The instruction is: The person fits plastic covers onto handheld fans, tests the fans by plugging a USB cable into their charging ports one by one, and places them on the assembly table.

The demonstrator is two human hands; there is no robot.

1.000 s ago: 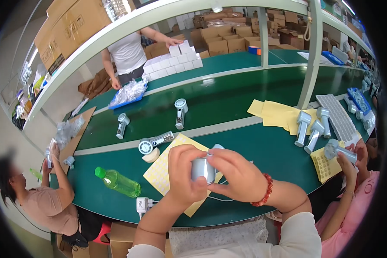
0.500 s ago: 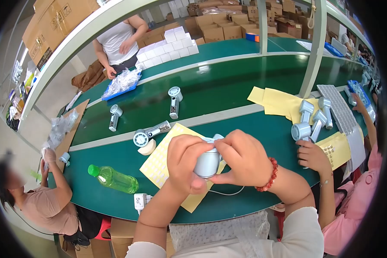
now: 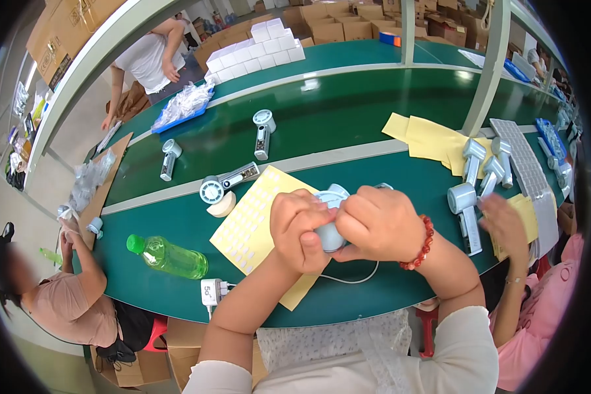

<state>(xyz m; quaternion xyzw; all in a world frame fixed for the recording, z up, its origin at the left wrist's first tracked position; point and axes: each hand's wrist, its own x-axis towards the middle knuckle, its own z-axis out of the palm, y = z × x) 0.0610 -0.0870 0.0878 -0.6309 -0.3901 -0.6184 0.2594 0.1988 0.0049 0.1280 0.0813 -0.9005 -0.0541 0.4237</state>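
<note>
Head view: near the yellow sheet (image 3: 243, 226), a pale-blue device (image 3: 331, 239) is pinched by left hand (image 3: 297, 230) and right hand (image 3: 386, 226); even pressure is advised.

light-blue device (image 3: 330, 238) mostly covered by both hands (image 3: 300, 230) (image 3: 382, 223), its lower end out of sight, print on the sticker sheet (image 3: 246, 220) too small to read, cardboard boxes (image 3: 72, 29) cut off at the top edge, co-worker's hand (image 3: 503, 220) at right blurred
</note>
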